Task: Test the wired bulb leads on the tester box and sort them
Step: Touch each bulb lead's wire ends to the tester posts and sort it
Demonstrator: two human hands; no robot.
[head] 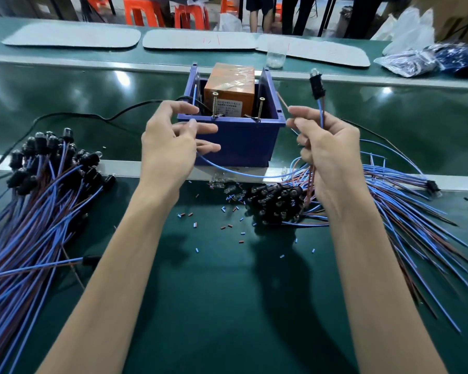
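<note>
Blue tester box between left lead pile, right lead pile

both bare forearms reach forward side by side, wrists level and apart. the left hand curls its fingers loosely round a blue wire, thumb on top. the right hand grips a bulb lead upright, fingers folded.

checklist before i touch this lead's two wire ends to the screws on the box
1. Thin blue wire gripped by left hand: ok.
2. Thin brown wire pinched by right hand: ok.
3. Ends on the long metal screws of the blue plastic tester box: not ok, neither touches.
4. Clear bulb in black socket in sight: ok, upright above right hand.
5. Wire tips stripped: cannot tell.
6. Box powered: cannot tell.
</note>
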